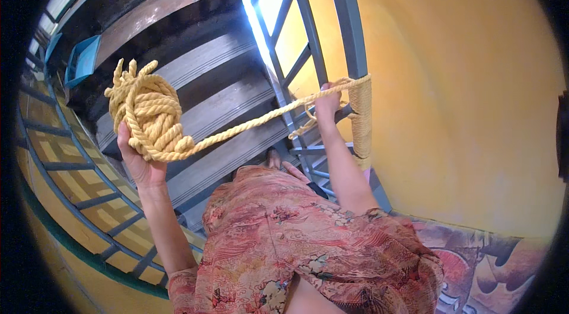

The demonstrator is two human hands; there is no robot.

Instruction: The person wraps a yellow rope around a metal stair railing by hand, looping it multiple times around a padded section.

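Observation:
My left hand [137,157] holds up a thick bundle of yellow twisted rope [148,112] over the stairs. A taut strand [249,125] runs from the bundle to the right, to the grey metal railing post [349,35]. Tight turns of the same rope [361,115] cover part of that post. My right hand [328,103] grips the strand right beside the wrapped section, with a small loose loop [303,127] hanging under it.
Dark stair treads [213,106] descend below me. A second grey railing [77,195] curves along the left. A blue dustpan [83,60] lies on an upper step. A yellow wall [462,106] stands on the right. My patterned reddish garment [308,243] fills the lower middle.

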